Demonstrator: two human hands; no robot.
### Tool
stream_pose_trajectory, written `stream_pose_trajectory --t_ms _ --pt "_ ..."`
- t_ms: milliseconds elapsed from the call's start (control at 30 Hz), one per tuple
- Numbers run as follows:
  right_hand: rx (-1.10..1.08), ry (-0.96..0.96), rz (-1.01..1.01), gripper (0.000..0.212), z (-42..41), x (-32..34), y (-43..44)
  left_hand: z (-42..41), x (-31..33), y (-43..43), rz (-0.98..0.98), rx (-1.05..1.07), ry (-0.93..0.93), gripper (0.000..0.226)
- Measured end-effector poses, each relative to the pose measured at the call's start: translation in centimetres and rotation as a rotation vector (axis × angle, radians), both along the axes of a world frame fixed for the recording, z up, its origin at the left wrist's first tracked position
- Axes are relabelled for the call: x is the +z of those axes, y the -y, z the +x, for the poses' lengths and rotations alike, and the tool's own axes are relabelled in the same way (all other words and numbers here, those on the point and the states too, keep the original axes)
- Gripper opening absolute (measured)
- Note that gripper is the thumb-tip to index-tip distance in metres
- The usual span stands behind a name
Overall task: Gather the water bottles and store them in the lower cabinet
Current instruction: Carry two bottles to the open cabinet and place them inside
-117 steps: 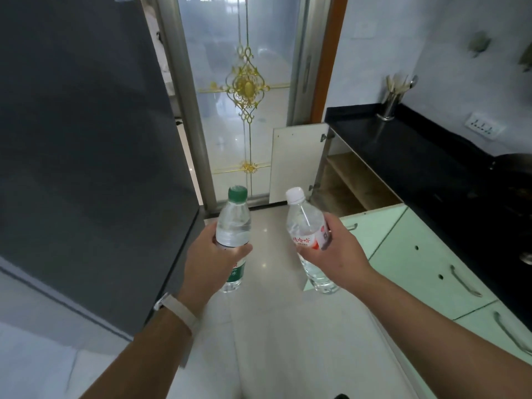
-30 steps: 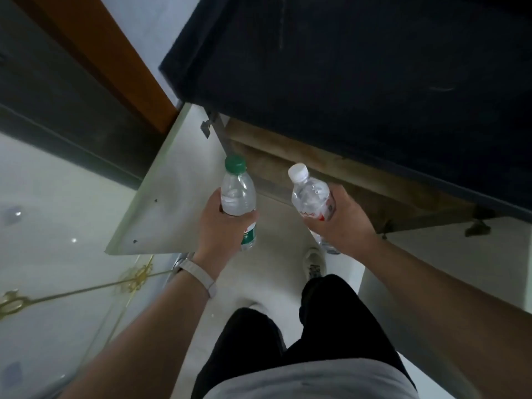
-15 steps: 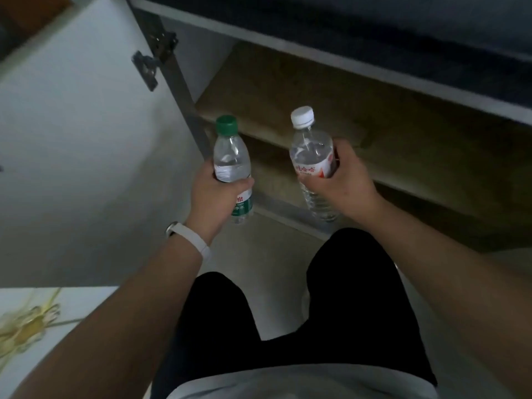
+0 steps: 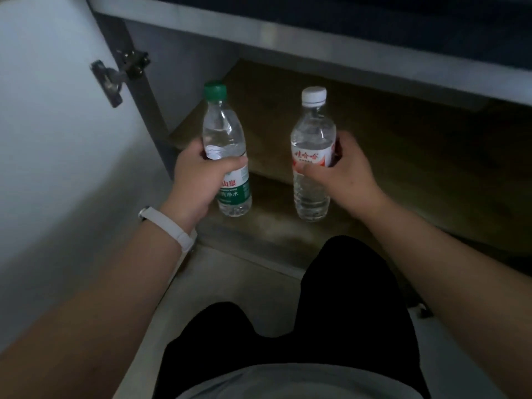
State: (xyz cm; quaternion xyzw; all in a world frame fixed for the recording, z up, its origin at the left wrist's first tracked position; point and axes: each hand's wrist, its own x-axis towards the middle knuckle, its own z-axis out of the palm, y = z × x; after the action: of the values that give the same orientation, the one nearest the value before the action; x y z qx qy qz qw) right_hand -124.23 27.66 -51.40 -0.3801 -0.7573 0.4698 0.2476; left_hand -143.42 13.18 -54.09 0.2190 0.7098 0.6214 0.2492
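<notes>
The left hand is wrapped closed around the waist of the green-capped bottle, thumb laid across the front just above the green label, while the right hand is closed on the white-capped bottle from its right side, fingertips pressed onto the red-and-white label. Both bottles are held upright and well apart, side by side, probably so that each can be set down on its base without knocking the other. They are carried at the mouth of the lower cabinet, their bases seen over the front part of its bottom board; whether they touch it cannot be told. The bottles are of thin clear plastic, ribbed toward the base, with ridged screw caps; the water level cannot be read for certain. A pale smooth band is worn on the left wrist. The cabinet floor and the shelf above it appear to be of dull brown board, dimly lit. The door, flat and white, is swung open to the left on a metal hinge, and a dark counter edge is seen overhead.
</notes>
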Motion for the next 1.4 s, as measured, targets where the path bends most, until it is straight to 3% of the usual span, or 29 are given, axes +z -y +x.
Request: stream_pose_trajectory --t_ms 267,533,833,1000,1167,1400 --pt "-0.118 -0.022 0.076 0.062 -2.4 2.1 -3.5 -3.2 2.3 -5.9 0.07 -0.11 -0.073 0.052" --pt "-0.211 -0.078 0.207 0.076 -6.6 1.2 -8.0 -5.8 2.4 -11.8 0.064 -0.165 -0.099 0.055" --pt "-0.235 -0.117 0.214 0.053 -10.3 0.6 -11.6 -7.1 1.2 -15.0 0.119 -0.116 -0.107 0.053" --pt "-0.267 -0.145 0.189 0.066 -12.2 0.2 -12.5 -7.1 0.2 -15.7 0.136 -0.085 -0.202 0.054" --pt "-0.25 -0.213 0.194 0.049 -13.0 -0.8 -12.7 -7.2 -0.6 -15.9 0.114 -0.12 -0.262 0.064" --pt "-0.204 -0.159 0.125 0.053 -11.8 -0.8 -13.2 -7.1 -0.7 -15.7 0.103 -0.14 -0.267 0.064"
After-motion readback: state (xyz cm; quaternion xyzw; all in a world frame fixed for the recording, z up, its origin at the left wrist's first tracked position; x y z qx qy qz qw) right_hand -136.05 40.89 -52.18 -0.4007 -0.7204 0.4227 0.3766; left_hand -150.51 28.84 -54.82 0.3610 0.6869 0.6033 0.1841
